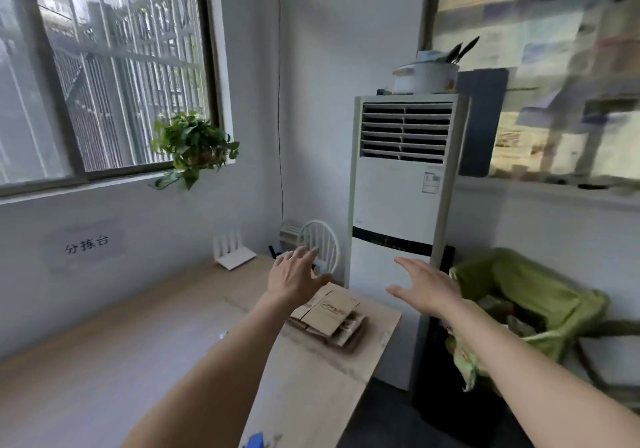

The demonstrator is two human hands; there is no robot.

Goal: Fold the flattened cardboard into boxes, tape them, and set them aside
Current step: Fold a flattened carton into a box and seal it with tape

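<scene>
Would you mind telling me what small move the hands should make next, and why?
Probably lower both hands onto the top sheet of the flattened cardboard stack and lift it. The left hand and right hand are open and empty, reaching toward the stack at the table's far corner, and no box is folded yet.

Soft daylight enters through the window (pixel 104 66) at far left, leaving the room evenly bright with faint shadows. Motion blur smears the papered wall (pixel 554 66) at right. Wide-angle distortion bends straight lines toward the edges.
</scene>
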